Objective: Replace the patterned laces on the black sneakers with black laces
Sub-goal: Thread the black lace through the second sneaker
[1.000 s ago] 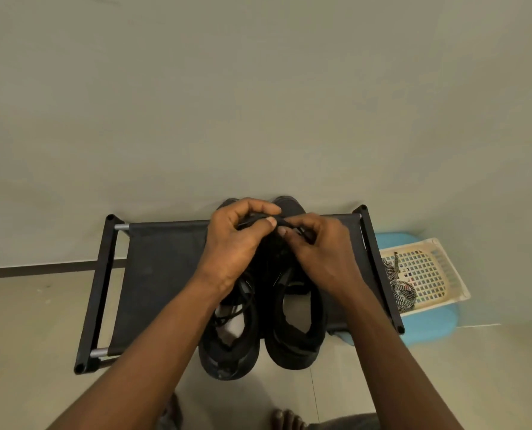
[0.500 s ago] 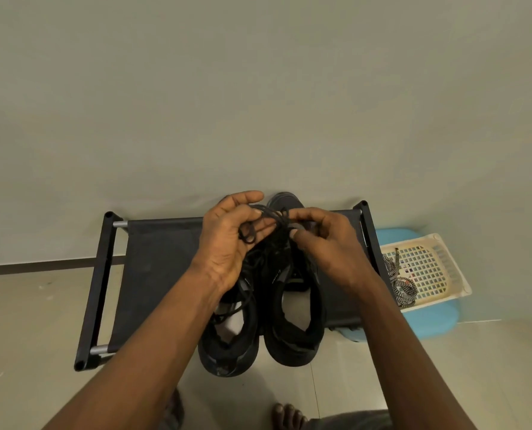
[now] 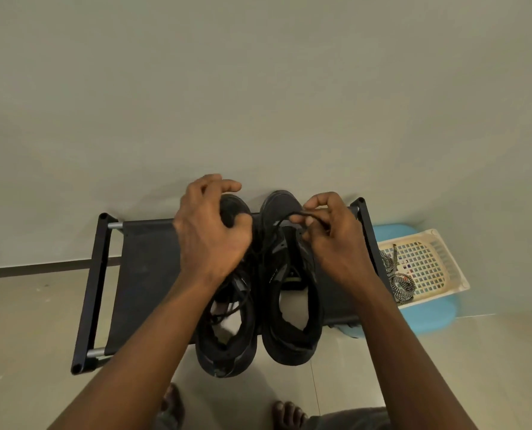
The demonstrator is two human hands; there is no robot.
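Black fabric noted on the rack (image 3: 146,274), taken as reference throughout. Found left sneaker (image 3: 227,346) and right sneaker (image 3: 292,330) just beside each other at the rack's middle, upright on their soles, openings up. Long axes parallel, running across the rack from front to back: toes toward the rack's rear bar and the wall, heels overhanging the rack's front edge.

Recorded left hand (image 3: 210,237) above the rack's rear half, fingers curled over the toe of the left sneaker, thumb against its inner side; gripping the toe. Unable to tell whether any lace is caught under the palm. Saw loose dark strands lying in the left sneaker's opening.

Recorded right hand (image 3: 336,243) over the forepart of the right sneaker, near the rack's rear right corner, fingers bent, thumb and forefinger pinching black lace (image 3: 285,217). Traced the lace arching from the pinch down to the eyelet area of the right sneaker.

Logged cream basket (image 3: 438,259) just beyond the rack's right end, on a blue base (image 3: 429,318), with patterned laces (image 3: 396,276) coiled at its near side. Noted bare foot (image 3: 288,414) on the floor ahead of the rack's front edge.
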